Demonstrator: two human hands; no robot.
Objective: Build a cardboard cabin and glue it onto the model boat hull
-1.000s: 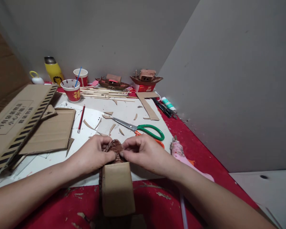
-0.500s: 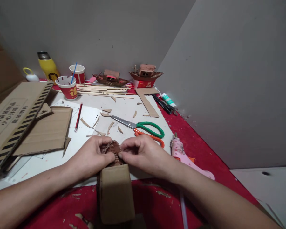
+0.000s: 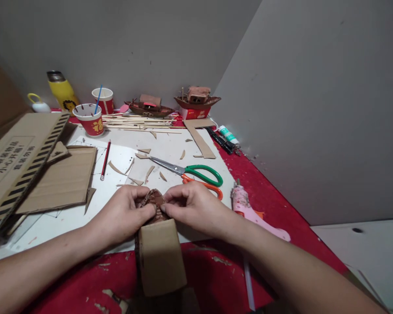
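A brown cardboard boat model point(image 3: 158, 199) points away from me at the front of the table, with a plain tan cardboard cover point(image 3: 163, 257) over its nearer part. My left hand point(image 3: 127, 211) pinches the left side of its far, pointed end between thumb and fingers. On the right side of that same end, my right hand point(image 3: 191, 207) grips the edge with thumb and forefinger. Just beyond the hands lie scissors point(image 3: 183, 171) with one green and one orange handle. A pink glue gun point(image 3: 252, 211) rests to the right of my right hand.
Cardboard sheets point(image 3: 59, 179) lie at the left, near a red pencil point(image 3: 105, 160). Paper cups point(image 3: 91, 122), a yellow bottle point(image 3: 63, 92), thin wooden sticks point(image 3: 137, 121) and two finished-looking boats point(image 3: 197, 97) stand or lie at the back. Cardboard scraps point(image 3: 149, 173) are scattered mid-table.
The view has shifted slightly, so the table items appear a little further left. The covered part of the boat sits slightly higher and more tilted; both hands keep their hold.
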